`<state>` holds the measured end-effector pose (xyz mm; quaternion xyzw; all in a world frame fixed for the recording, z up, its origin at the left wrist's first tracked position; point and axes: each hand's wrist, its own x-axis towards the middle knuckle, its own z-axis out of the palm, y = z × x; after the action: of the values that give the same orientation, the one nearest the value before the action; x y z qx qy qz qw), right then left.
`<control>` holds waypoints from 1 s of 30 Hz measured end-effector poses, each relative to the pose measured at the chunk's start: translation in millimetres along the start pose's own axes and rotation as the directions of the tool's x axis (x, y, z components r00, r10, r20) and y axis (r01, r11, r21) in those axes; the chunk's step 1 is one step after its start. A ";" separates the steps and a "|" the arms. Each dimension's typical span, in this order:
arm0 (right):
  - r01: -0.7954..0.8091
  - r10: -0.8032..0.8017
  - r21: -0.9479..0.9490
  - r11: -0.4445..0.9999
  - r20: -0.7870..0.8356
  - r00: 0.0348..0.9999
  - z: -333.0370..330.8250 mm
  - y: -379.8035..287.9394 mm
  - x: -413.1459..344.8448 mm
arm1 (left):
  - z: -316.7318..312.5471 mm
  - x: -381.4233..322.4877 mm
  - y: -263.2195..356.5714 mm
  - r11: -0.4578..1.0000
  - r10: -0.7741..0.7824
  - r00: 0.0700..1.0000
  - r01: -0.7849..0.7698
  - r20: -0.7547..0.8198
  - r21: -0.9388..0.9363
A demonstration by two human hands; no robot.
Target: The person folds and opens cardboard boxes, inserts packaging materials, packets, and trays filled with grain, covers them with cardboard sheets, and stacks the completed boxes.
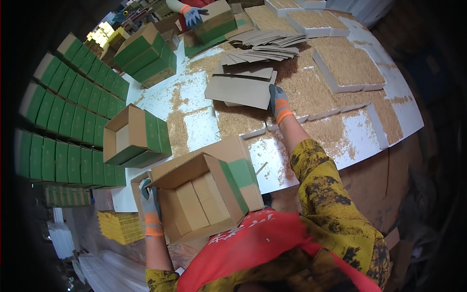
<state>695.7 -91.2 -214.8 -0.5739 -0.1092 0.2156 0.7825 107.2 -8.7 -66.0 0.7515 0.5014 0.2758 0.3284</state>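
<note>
My left hand [150, 208], in a grey glove with an orange cuff, grips the left edge of an empty cardboard box [200, 199] tilted towards me, its flaps spread outward. Beneath the box's far and right sides lies another piece of green-banded cardboard [242, 171]. My right hand [279, 102], gloved alike, holds the right edge of a flat grey cardboard sheet [239, 91]. Behind that sheet, more loose cardboard sheets [262, 54] lie fanned out on brown shredded material.
White trays [350, 69] filled with brown shreds cover much of the white table [197, 82]. An open box [136, 137] stands at left, beside stacked green boxes [69, 113]. Across the table, a co-worker's gloved hand [193, 15] touches a box. Yellow stacked material [120, 227] sits low at left.
</note>
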 end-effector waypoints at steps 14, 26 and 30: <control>0.339 -0.301 -0.858 0.385 0.231 0.925 61.5 -74.5 -95.0 | 12.7 -9.0 47.6 0.995 -0.081 0.996 0.082 -0.023 0.065; -0.186 0.193 -0.061 0.981 0.151 0.970 17.2 -21.6 -38.5 | 12.1 -21.5 19.1 0.993 -0.115 0.982 0.112 -0.148 -0.027; 0.134 0.020 -0.423 0.896 0.340 0.940 -88.4 -17.6 12.1 | 4.7 -24.7 38.0 0.950 -0.240 0.967 0.215 -0.090 -0.226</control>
<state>747.1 -165.2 -227.1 -0.6869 -0.3039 0.2568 0.6081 123.9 -43.5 -41.8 0.6315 0.5701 0.3318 0.4075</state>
